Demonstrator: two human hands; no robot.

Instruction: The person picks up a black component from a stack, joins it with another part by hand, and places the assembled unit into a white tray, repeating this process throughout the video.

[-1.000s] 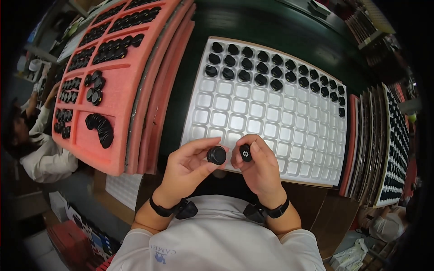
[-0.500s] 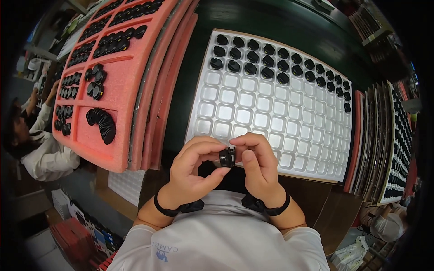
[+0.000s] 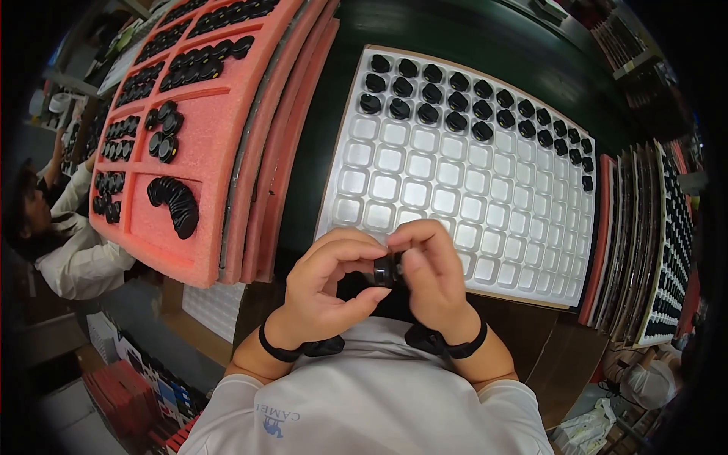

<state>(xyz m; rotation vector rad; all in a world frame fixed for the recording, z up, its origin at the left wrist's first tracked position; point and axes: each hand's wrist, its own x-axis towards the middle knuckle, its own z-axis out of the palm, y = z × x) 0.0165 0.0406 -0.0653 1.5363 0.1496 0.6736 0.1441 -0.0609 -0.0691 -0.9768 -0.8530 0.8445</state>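
Note:
Just beyond my shirt front, a small black round part (image 3: 384, 271) is held up between my two hands. My left hand (image 3: 318, 284) pinches it from the left with thumb and forefinger, the fingers curved round. From the other side, my right hand (image 3: 438, 288) closes thumb and forefinger on its right edge, partly hiding it. Beyond the hands lies a white plastic tray (image 3: 444, 199) of square pockets. Black parts (image 3: 457, 101) of a similar size fill most of its far rows; the nearer pockets hold nothing.
At left stands a stack of pink foam trays (image 3: 163, 262), its top one holding rows of black round parts (image 3: 176, 205). More stacked trays (image 3: 626, 243) stand at right. A co-worker (image 3: 80, 250) sits at far left, and another person (image 3: 648, 383) is at lower right.
The right thumb and forefinger have closed in on the black part, which is turned a little and more covered. The whole view has shifted slightly.

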